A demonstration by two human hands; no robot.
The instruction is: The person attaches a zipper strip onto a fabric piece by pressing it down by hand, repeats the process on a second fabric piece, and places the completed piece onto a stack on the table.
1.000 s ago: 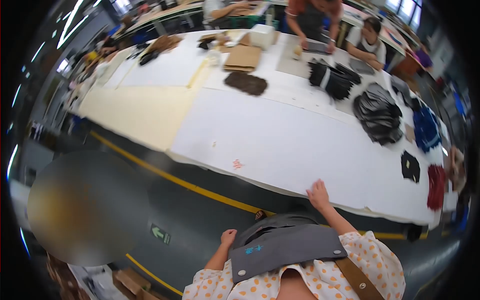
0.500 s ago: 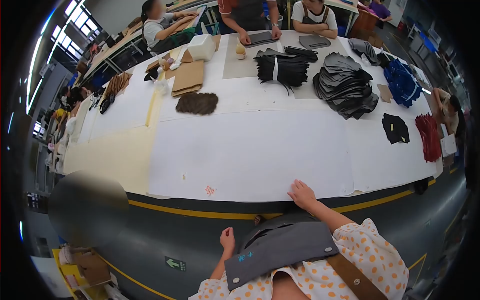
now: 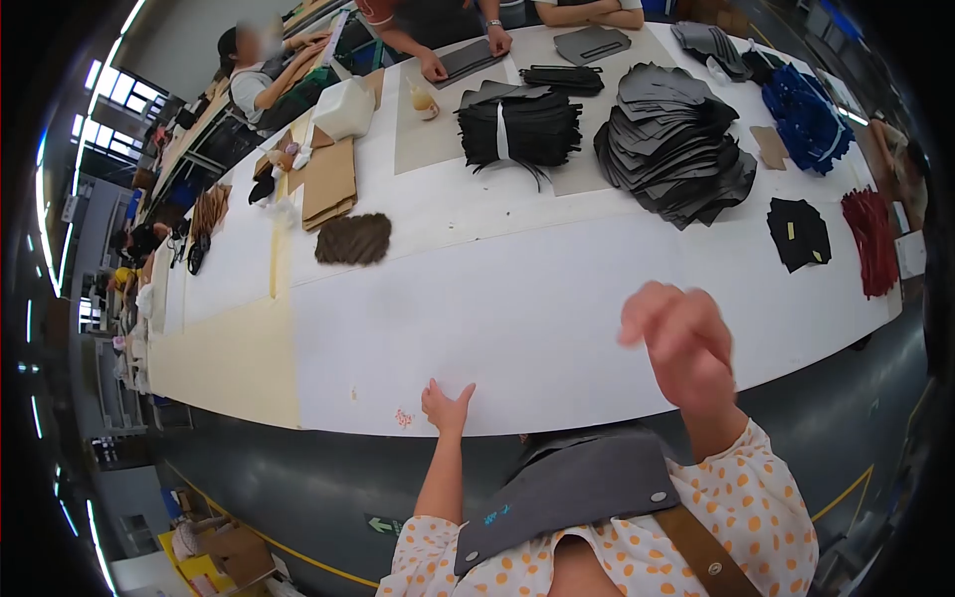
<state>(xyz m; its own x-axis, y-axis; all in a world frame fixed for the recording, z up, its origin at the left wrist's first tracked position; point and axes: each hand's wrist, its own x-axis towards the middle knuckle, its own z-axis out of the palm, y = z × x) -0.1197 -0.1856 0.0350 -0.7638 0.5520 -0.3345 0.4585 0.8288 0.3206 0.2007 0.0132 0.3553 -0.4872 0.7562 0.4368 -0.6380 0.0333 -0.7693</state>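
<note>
My left hand (image 3: 448, 406) rests at the near edge of the white-covered table (image 3: 497, 328), thumb and fingers apart, holding nothing. A small patch of orange-red marks (image 3: 403, 419) lies just left of it. Raised above the table on the right is my right hand (image 3: 686, 343), bent at the wrist and smeared by motion. Its fingers look curled, and nothing shows in them, but I cannot tell how far they close. Farther back lie a brown furry piece (image 3: 354, 239), a tied bundle of black strips (image 3: 519, 129) and a fanned stack of dark grey pieces (image 3: 676, 144).
Across the table a person's hands (image 3: 466, 55) hold a grey piece; another person sits with folded arms. Brown cardboard (image 3: 329, 181), a white container (image 3: 345, 107) and a glue bottle (image 3: 423, 101) stand left. Blue bundles (image 3: 804, 119), black pieces (image 3: 798, 235) and red strips (image 3: 869, 244) lie right.
My left hand has moved up from below the table edge onto the tabletop and opened. My right hand has lifted off the edge, upward and right. The view has shifted and come closer.
</note>
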